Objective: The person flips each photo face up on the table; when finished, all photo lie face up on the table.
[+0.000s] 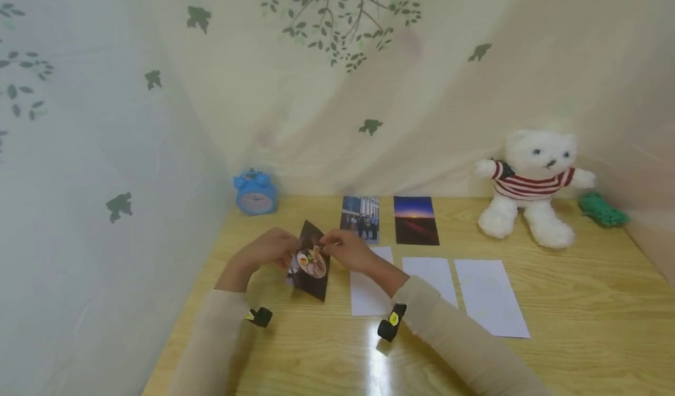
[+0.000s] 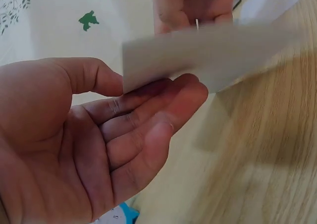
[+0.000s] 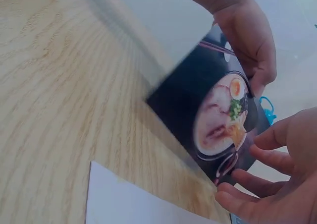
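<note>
A photo print of a ramen bowl (image 1: 312,262) is held tilted above the wooden table. My left hand (image 1: 271,248) pinches its left edge between thumb and fingers; the left wrist view shows the pale back of the print (image 2: 163,55). At the opposite edge, my right hand (image 1: 348,249) grips it with the fingertips, also visible beside the bowl picture in the right wrist view (image 3: 277,169). Behind the hands lie two face-up photos, one of people by a building (image 1: 361,217), one of a sunset (image 1: 416,220).
Three blank white cards (image 1: 490,296) lie in a row, partly under my right forearm. A blue alarm clock (image 1: 255,194) stands at the back left. A white teddy bear (image 1: 535,188) in a striped shirt sits back right, beside a green bundle (image 1: 603,210). Patterned curtains enclose the table.
</note>
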`<state>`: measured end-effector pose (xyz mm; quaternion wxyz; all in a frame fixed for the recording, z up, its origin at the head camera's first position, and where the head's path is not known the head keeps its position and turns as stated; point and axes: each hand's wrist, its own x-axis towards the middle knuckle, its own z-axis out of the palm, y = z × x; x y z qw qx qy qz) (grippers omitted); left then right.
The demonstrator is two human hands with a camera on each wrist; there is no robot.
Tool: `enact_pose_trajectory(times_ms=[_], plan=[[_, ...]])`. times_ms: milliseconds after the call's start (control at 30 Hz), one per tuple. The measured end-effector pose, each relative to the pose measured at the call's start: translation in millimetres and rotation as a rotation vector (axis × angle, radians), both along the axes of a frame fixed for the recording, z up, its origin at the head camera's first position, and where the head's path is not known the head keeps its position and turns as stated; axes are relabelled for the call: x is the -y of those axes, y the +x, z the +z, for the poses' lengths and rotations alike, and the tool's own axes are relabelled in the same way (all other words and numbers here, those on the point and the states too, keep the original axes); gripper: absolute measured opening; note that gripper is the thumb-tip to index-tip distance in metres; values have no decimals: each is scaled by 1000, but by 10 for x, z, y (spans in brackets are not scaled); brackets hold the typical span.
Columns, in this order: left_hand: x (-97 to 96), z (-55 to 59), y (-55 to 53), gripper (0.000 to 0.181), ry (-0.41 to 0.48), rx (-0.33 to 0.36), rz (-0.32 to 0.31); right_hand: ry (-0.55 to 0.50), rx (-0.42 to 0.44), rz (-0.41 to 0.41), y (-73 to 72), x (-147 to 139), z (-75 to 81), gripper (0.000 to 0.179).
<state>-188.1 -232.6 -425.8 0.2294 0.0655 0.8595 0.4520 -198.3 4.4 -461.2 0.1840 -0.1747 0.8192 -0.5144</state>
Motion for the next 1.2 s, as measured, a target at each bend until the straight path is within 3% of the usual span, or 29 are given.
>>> enact_pose_trajectory(times_ms=[67,133,200,333,467,567,667,767,867,933,1000,1100,1200], plan=[[27,-49,-12,33,-2,11,9,22,-17,11,12,8,-12,27],[51,-128,-34,32,-53,4,-22,58,-62,35,15,17,-55,26],[66,-223,-47,31,-138,7,-53,91,-111,79,28,22,-102,24],[47,-370,-36,39,-397,-7,-111,229,-257,173,83,26,-171,22],[-28,-371,11,50,-643,-41,-42,302,-363,217,117,2,-168,21],[-96,-313,42,54,-756,-75,10,245,-306,186,121,-102,-108,21],[-184,-264,70,53,-757,-131,19,225,-243,110,113,-317,-25,28],[-319,-214,113,48,-685,-200,-8,299,-244,18,98,-589,32,37],[-501,-157,177,31,-542,-270,-96,420,-277,-44,69,-832,42,43],[-627,-138,233,25,-470,-326,-192,491,-280,-83,51,-945,27,46],[-747,-132,298,41,-442,-402,-293,547,-267,-96,44,-1015,17,41],[-899,-148,389,68,-500,-472,-412,604,-232,-99,52,-1052,0,36],[-1024,-167,433,77,-586,-464,-478,653,-226,-80,72,-1061,-1,40]])
